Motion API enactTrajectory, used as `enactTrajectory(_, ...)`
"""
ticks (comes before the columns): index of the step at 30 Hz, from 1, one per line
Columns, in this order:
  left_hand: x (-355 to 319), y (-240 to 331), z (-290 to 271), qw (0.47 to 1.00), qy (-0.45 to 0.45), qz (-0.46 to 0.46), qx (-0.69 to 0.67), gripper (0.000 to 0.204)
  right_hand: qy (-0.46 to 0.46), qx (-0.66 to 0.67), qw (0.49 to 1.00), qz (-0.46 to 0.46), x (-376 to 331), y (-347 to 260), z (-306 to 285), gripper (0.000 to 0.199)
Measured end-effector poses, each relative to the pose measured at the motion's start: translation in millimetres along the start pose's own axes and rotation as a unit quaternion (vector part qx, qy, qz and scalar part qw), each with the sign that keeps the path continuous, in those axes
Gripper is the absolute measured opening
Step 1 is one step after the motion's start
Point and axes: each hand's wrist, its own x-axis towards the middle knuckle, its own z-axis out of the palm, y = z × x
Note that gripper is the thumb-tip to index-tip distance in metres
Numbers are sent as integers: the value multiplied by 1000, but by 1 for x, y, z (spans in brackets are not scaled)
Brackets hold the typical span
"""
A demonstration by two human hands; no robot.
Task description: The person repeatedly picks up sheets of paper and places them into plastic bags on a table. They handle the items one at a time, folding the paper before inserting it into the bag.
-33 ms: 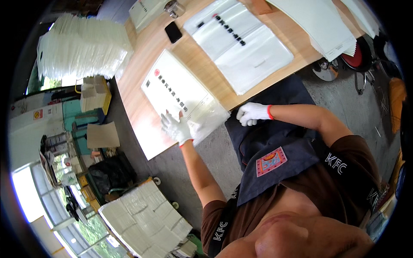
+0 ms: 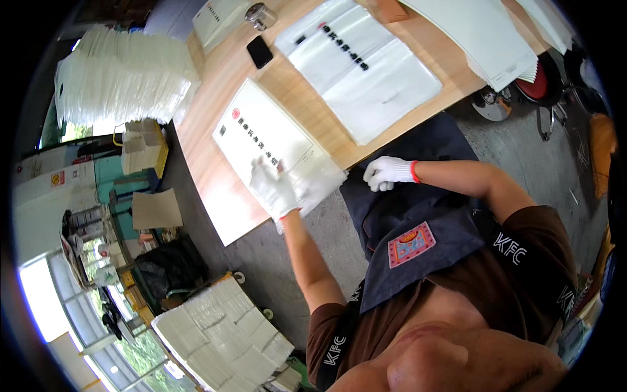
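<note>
My left hand (image 2: 273,189), in a white knitted glove with fingertips bare, lies over the near edge of a stack of white printed sheets in clear plastic bags (image 2: 251,124). Its fingers are stretched out and apart across the top bag. Crinkled clear plastic (image 2: 320,179) sticks out past the table edge beside it. My right hand (image 2: 386,173), gloved in white with a red cuff, rests above the dark apron near the table edge. Its fingers are curled in, and nothing shows in them. Beyond it on the table lies a pile of flat clear printed bags (image 2: 372,85).
On the wooden table (image 2: 209,176) are a black phone (image 2: 259,51), a metal tin (image 2: 260,16) and white card sheets (image 2: 480,39) at the far right. A tall stack of filled bags (image 2: 124,75) stands at the left. Wrapped bundles (image 2: 222,326) sit on a low cart at lower left.
My left hand has slid slightly right and nearer along the bag stack. My right hand has barely shifted. The whole view has moved a little.
</note>
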Motion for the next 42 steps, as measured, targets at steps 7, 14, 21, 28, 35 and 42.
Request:
enactTrajectory(7, -1, 206, 130, 957, -169, 202, -119, 24, 81, 40, 995, -41, -62, 18, -34, 19)
enactTrajectory(14, 31, 211, 166, 937, -270, 162, -152, 17, 164, 145, 964, -154, -76, 11, -85, 28)
enactTrajectory(21, 56, 216, 137, 897, -230, 142, -349, 14, 274, 182, 929, -171, 3, -68, -143, 35)
enactTrajectory(28, 85, 250, 54, 722, -285, 3, -630, 24, 390, -319, 864, -12, -87, -47, -167, 51)
enactTrajectory(35, -6, 340, 34, 850, -258, 285, -360, 10, 446, -355, 761, -310, -72, -71, -143, 42)
enactTrajectory(42, -66, 335, 45, 849, -319, 362, -214, 23, 349, -505, 786, -74, -109, -59, -124, 23)
